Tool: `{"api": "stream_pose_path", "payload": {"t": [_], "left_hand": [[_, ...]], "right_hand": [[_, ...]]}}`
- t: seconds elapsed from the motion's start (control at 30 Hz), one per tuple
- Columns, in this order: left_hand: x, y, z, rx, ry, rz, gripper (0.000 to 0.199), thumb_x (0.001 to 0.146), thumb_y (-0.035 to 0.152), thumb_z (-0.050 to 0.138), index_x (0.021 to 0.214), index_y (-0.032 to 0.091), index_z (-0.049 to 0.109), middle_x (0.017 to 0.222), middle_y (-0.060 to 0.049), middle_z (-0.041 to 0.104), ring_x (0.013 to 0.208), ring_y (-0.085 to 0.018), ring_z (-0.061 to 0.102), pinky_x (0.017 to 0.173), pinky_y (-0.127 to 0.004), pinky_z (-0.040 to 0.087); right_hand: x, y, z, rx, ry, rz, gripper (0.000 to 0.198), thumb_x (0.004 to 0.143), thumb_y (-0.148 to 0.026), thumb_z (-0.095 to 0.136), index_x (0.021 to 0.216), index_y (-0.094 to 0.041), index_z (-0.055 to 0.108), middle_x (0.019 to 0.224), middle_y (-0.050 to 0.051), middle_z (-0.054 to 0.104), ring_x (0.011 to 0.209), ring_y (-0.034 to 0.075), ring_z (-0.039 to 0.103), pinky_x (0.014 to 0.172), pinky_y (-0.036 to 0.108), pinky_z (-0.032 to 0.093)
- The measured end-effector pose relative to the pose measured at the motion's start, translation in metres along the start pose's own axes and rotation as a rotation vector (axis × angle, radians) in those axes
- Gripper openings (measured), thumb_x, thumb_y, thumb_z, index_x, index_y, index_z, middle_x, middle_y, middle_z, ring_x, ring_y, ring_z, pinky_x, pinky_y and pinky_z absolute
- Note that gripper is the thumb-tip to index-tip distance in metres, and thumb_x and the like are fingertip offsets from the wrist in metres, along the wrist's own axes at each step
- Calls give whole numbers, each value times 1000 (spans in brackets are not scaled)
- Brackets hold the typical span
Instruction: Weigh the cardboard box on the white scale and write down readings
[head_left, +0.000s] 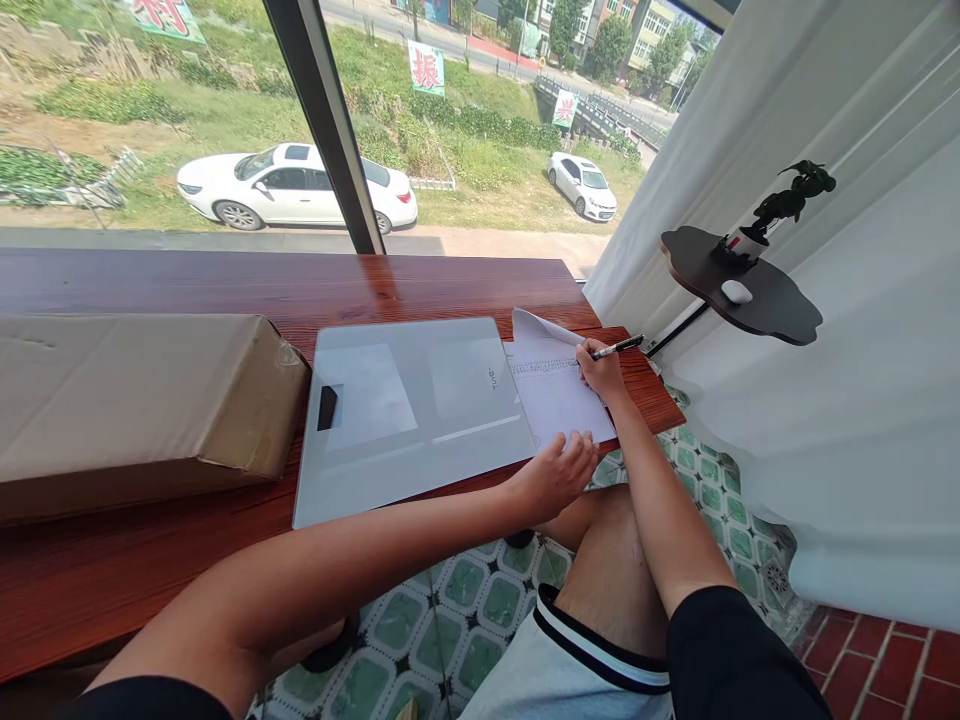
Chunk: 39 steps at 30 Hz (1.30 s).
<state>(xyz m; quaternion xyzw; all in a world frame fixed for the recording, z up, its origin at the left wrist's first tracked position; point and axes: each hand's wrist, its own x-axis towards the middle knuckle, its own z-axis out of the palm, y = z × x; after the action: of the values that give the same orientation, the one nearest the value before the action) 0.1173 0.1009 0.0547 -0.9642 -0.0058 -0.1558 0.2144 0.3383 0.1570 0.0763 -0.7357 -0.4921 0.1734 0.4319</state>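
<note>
A spiral notebook (564,405) with white pages lies at the right end of the reddish wooden desk, its upper page lifted and curling at the far edge. My right hand (601,372) rests on the notebook's right side, closed around a black pen (619,347) that slants up to the right. My left hand (561,474) is at the notebook's near edge, fingers loosely stretched and slightly bent, with nothing visible in it. Directly left of the notebook lies a flat, glossy grey panel (405,420) with a small black part near its left side.
A large cardboard box (127,410) takes up the left of the desk (465,285). Beyond the desk is a window with a dark frame post (330,120). On the right, a small dark shelf table (780,310) holds a plant and a white object before white curtains.
</note>
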Motion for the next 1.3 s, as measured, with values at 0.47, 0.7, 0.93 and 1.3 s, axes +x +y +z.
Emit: {"api": "stream_pose_path", "payload": {"t": [0.47, 0.7, 0.93, 1.3], "left_hand": [[-1, 1, 3, -20, -17, 9, 61, 95, 29, 49, 149, 2, 48, 150, -24, 53, 124, -32, 54, 99, -43, 43], [-1, 2, 3, -19, -25, 5, 57, 98, 27, 43, 150, 3, 47, 151, -22, 52, 126, -31, 54, 98, -42, 43], [0, -1, -3, -22, -7, -4, 52, 99, 23, 40, 145, 3, 52, 147, -22, 56, 126, -31, 55, 98, -42, 43], [1, -3, -7, -53, -17, 2, 51, 98, 22, 43, 144, 2, 54, 146, -23, 57, 124, -31, 57, 98, -42, 44]], "right_hand": [[2, 8, 3, 15, 41, -19, 30, 87, -36, 52, 64, -26, 36, 45, -5, 43, 41, 12, 41, 43, 25, 33], [3, 7, 2, 10, 55, -13, 30, 89, -36, 51, 64, -26, 38, 44, -5, 45, 39, 12, 42, 43, 26, 34], [4, -2, -11, -101, 237, -11, 34, 95, -45, 47, 67, -25, 46, 61, 1, 58, 57, 16, 54, 65, 30, 47], [1, -21, -12, -259, 158, -40, 21, 76, -23, 72, 96, -16, 73, 79, 5, 74, 73, 20, 70, 79, 30, 54]]}}
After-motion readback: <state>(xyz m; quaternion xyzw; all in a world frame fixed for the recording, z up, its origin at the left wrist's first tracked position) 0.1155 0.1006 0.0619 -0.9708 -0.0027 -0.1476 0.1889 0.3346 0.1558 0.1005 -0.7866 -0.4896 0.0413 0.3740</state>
